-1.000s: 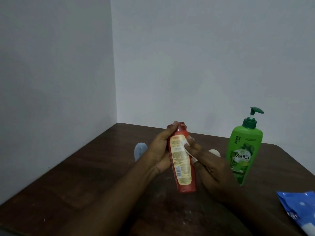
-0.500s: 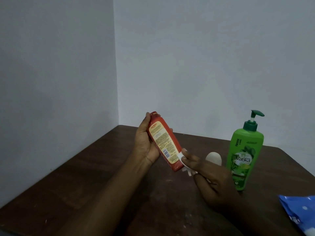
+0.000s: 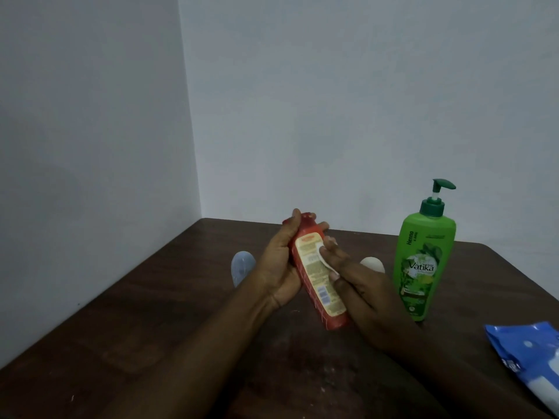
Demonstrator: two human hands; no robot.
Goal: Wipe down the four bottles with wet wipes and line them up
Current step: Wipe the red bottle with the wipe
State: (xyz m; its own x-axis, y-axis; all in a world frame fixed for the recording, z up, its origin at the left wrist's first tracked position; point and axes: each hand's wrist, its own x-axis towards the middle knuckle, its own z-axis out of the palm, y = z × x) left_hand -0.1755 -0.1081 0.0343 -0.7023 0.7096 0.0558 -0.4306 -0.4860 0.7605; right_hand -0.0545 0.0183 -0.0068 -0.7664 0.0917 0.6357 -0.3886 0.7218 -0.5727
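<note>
wet wipe [image 3: 321, 255] has slid from base up to label; left hand [image 3: 281, 267] grips red bottle [image 3: 317, 282] up top, right hand [image 3: 360, 285] pinches the wipe

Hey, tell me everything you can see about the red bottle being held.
The red bottle looks like glossy plastic. It is slim, with a red cap at its far end and a cream label bearing small print and a barcode. It is held off the table, tilted, with the cap up and away and the base toward the camera. The left hand grips its upper part from the left. The right hand holds a white wipe against the label's upper part.
</note>
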